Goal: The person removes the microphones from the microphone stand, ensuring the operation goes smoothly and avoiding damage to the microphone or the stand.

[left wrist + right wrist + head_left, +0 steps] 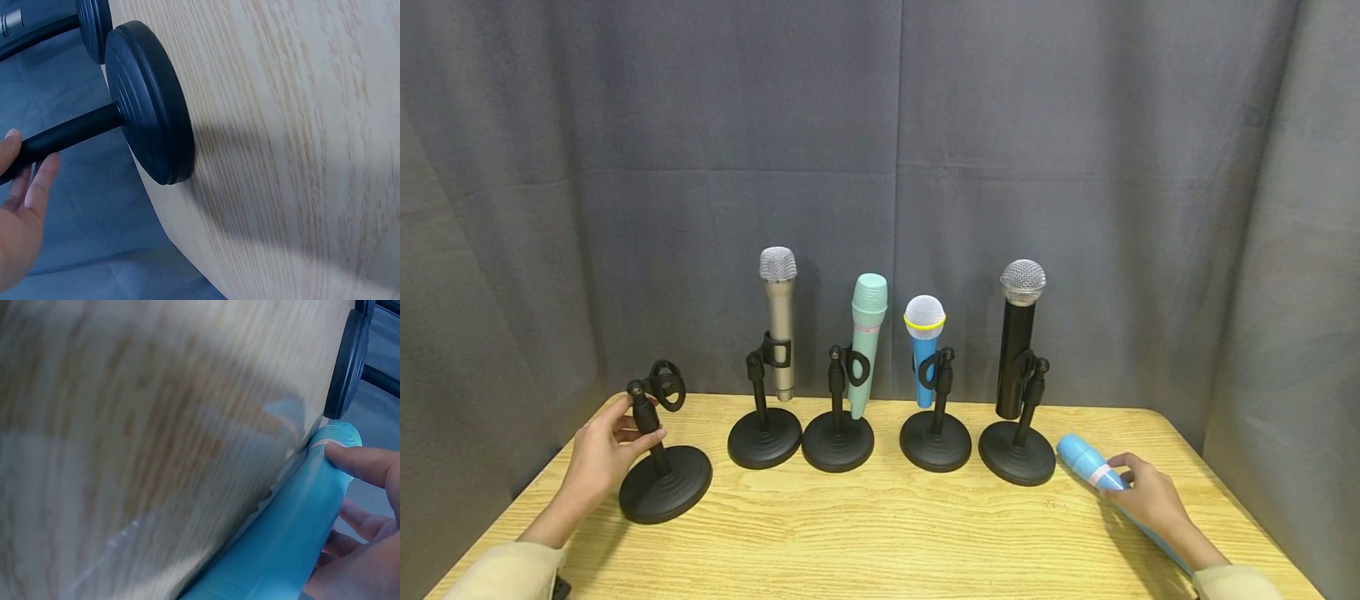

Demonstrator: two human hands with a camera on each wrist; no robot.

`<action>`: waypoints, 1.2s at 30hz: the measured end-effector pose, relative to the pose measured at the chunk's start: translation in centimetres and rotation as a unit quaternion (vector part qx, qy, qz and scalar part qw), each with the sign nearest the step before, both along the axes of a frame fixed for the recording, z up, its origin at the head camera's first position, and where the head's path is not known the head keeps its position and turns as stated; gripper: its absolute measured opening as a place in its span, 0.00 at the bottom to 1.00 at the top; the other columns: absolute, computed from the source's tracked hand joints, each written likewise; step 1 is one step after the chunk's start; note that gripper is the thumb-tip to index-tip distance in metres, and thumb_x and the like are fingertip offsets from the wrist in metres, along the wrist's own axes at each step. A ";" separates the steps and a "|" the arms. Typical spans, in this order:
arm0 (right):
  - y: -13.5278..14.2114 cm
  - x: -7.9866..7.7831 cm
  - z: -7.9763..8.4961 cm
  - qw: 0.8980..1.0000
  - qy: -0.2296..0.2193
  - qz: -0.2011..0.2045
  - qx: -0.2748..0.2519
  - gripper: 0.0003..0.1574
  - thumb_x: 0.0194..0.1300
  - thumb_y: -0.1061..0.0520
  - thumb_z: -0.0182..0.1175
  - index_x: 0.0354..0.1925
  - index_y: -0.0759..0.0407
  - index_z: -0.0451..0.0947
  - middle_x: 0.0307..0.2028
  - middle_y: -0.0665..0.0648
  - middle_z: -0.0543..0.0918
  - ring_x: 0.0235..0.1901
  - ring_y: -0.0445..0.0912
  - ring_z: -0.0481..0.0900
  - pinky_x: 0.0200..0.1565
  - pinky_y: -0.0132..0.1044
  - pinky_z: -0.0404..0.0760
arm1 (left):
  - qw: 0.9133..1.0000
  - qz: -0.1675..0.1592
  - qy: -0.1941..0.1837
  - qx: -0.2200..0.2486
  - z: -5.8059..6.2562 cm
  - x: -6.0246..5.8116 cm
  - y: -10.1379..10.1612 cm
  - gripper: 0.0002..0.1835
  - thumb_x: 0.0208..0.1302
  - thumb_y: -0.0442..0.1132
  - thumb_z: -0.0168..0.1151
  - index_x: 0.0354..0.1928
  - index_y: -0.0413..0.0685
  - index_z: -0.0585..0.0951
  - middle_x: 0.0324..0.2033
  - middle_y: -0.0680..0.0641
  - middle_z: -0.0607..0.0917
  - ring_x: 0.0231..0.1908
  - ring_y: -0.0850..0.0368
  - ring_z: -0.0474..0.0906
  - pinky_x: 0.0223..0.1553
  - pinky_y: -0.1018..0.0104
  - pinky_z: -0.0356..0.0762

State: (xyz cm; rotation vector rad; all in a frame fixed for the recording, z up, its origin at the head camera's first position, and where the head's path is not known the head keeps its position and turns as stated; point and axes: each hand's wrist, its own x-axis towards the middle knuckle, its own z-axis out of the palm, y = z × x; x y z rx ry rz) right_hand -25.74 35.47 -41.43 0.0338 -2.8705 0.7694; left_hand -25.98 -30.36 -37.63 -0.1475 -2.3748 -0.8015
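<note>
At the table's left, my left hand (601, 450) holds the post of a black desktop microphone stand (668, 490) between thumb and fingers. The stand's ring-shaped clip has no microphone in it. In the left wrist view, the round base (147, 106) shows beyond the fingers (40, 184) on the post. My right hand (1153, 500), at the table's right, pinches a light blue microphone (1081, 457) near the pale band below its head. This microphone lies slantwise along the tabletop, its far end pointing to the stands. The right wrist view shows the thumb (359, 464) pressed on its upper side.
Between my hands several stands carry microphones: a champagne one (780, 308), a mint green one (868, 321), a blue one (924, 317) with a yellow ring, and a black one (1017, 350) with a silver head. Grey curtains (895, 125) enclose the wooden table (865, 542).
</note>
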 end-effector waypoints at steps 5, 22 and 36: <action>-0.1 0.1 0.1 1.000 -0.002 -0.003 0.004 0.30 0.48 0.61 0.64 0.47 0.76 0.68 0.34 0.75 0.79 0.31 0.59 0.80 0.29 0.44 0.78 | 1.000 0.002 -0.004 0.003 0.0 0.0 -0.1 0.21 0.44 0.29 0.70 0.43 0.41 0.76 0.27 0.40 0.83 0.23 0.69 0.79 0.27 0.60 0.80; -0.1 0.0 0.4 0.999 -0.032 -0.002 0.007 0.33 0.50 0.60 0.64 0.49 0.79 0.65 0.37 0.76 0.77 0.33 0.60 0.79 0.31 0.45 0.79 | 0.999 -0.012 -0.031 0.010 0.3 0.3 0.1 0.20 0.47 0.30 0.69 0.41 0.36 0.72 0.31 0.34 0.81 0.31 0.37 0.82 0.29 0.54 0.80; -0.2 -0.2 0.7 0.999 -0.043 -0.004 0.008 0.36 0.50 0.58 0.64 0.51 0.79 0.63 0.39 0.77 0.76 0.34 0.60 0.79 0.32 0.46 0.78 | 0.999 -0.019 -0.045 0.014 0.7 0.3 0.2 0.20 0.48 0.32 0.69 0.41 0.36 0.71 0.34 0.33 0.80 0.33 0.37 0.82 0.28 0.55 0.80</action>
